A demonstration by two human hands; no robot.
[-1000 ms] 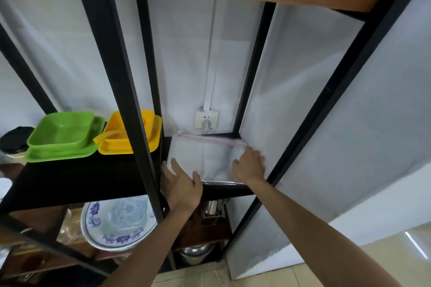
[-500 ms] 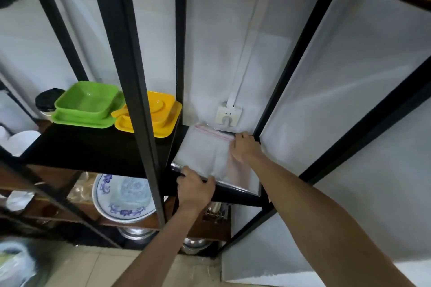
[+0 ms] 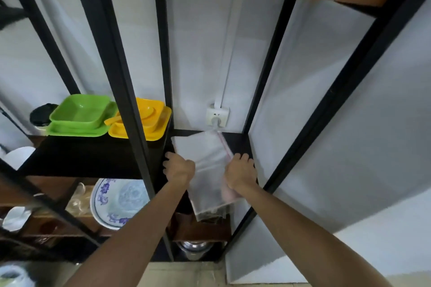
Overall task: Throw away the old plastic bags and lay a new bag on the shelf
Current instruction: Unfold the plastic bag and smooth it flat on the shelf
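A clear plastic bag (image 3: 205, 165) with a red zip strip lies lengthwise over the right bay of the black shelf (image 3: 240, 144). Its far end rests near the back wall and its near end hangs past the shelf's front edge. My left hand (image 3: 178, 168) grips the bag's left edge, fingers curled. My right hand (image 3: 240, 171) holds the bag's right edge by the red strip, fingers on the shelf.
A green tray and bowl (image 3: 80, 119) and a yellow tray with a bowl and spoon (image 3: 143, 123) sit on the shelf's left bay. Black frame posts (image 3: 130, 109) stand close to my left hand. A wall socket (image 3: 217, 115) is behind the bag. A patterned plate (image 3: 117, 200) sits one shelf lower.
The bag has been turned from lying crosswise to lengthwise and drawn towards me, so its near end now overhangs the edge. My right hand came back from the bag's far corner to its right edge.
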